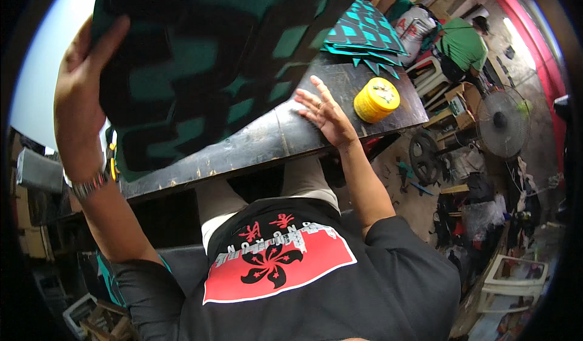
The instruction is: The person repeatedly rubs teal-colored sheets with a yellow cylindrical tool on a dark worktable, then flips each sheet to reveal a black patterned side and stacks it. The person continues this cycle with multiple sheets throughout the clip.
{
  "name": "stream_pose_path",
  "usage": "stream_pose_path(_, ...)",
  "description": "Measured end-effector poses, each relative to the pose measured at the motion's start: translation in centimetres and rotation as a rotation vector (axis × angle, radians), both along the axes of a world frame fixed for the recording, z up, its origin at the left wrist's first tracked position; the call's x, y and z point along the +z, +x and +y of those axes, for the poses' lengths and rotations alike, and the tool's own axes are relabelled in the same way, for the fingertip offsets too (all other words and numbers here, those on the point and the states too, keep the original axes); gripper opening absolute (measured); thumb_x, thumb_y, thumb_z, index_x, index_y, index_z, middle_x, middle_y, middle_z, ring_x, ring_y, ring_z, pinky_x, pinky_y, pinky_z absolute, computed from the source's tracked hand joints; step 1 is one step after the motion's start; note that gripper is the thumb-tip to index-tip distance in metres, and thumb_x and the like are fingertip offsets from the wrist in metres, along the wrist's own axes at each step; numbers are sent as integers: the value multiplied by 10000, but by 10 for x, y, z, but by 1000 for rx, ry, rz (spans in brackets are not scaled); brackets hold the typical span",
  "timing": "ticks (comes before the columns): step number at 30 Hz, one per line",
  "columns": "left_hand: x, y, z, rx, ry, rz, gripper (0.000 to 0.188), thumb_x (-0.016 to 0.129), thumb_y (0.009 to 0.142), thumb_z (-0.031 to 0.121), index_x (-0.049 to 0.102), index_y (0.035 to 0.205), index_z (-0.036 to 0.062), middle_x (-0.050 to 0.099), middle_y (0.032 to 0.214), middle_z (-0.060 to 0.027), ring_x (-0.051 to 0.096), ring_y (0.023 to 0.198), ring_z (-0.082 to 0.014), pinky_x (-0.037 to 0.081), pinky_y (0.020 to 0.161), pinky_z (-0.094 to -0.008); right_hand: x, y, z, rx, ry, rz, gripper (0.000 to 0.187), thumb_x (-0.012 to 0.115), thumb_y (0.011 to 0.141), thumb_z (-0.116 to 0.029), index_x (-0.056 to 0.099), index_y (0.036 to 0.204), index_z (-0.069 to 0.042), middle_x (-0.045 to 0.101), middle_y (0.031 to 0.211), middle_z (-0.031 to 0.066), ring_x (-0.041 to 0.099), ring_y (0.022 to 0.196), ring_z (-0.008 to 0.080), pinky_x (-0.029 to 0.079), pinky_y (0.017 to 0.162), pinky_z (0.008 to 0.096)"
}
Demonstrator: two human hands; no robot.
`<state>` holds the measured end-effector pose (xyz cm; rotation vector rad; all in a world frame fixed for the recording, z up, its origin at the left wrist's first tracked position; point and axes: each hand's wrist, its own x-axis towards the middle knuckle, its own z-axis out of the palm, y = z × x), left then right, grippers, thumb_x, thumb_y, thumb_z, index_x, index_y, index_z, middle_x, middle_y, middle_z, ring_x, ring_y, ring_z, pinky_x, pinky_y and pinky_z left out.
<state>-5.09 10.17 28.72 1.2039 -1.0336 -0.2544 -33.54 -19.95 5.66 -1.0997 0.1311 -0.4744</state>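
My left hand [83,101] grips the left edge of a large sheet [209,68], its thumb lying over the near face. The sheet is teal with black block-shaped patches and stands tilted up above the table, its top running out of view. My right hand [328,115] hovers by the table's near edge, fingers spread and holding nothing, right of the sheet's lower part. A yellow round tub with a lid [376,101] stands just right of that hand. Behind the tub lies a stack of similar teal-and-black sheets [367,34] with some jagged edges.
The worn black table [255,137] spans in front of me, its near edge close to my lap. On the right are a person in green [463,44], a standing fan [503,121], a white plastic stool [515,280] and cluttered scraps. A grey box [39,171] sits at far left.
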Motion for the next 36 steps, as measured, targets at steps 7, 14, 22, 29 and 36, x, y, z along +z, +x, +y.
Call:
stream_pose_path(7, -100, 63, -61, -58, 294, 357, 564, 735, 936, 337, 575, 1364, 7, 686, 1237, -124, 667, 1068, -200, 543, 965, -326, -8, 0, 27, -10, 384, -97, 389, 568, 1027, -308, 567, 1343, -82, 694, 1239, 121, 711, 1020, 323, 610, 672, 510)
stream_pose_path(14, -245, 42, -47, 167, 746, -13, 657, 685, 969, 272, 423, 1508, 3, 484, 1498, -193, 477, 1378, -274, 392, 1131, -375, -16, -28, 14, -298, 416, 210, 343, 626, 1008, -249, 585, 1303, -79, 693, 1172, 81, 689, 1022, 230, 599, 772, 420)
stream_pose_path(22, -257, -15, -30, 329, 646, -649, 542, 715, 905, 330, 599, 1390, 119, 495, 1493, -165, 447, 1379, -365, 314, 1171, -481, -13, 9, 53, -234, 126, 313, 362, 685, 932, -63, 596, 1269, 36, 695, 1152, 114, 699, 995, 214, 606, 849, 377)
stream_pose_path(29, -246, -22, -22, 344, 678, -541, 456, 717, 892, 249, 649, 1301, 60, 584, 1399, -153, 509, 1321, -351, 346, 1151, -457, 49, 24, 4, -369, 171, -90, 431, 601, 868, 96, 569, 1290, 18, 672, 1199, 120, 665, 1080, 273, 541, 980, 408)
stream_pose_path(36, -243, -31, -25, 386, 675, -567, 411, 739, 867, 186, 680, 1258, 75, 588, 1398, -137, 508, 1317, -339, 365, 1139, -440, 155, -10, -141, -625, -18, -268, 308, 585, 912, 63, 562, 1219, 63, 657, 1151, 163, 669, 1047, 320, 567, 946, 479)
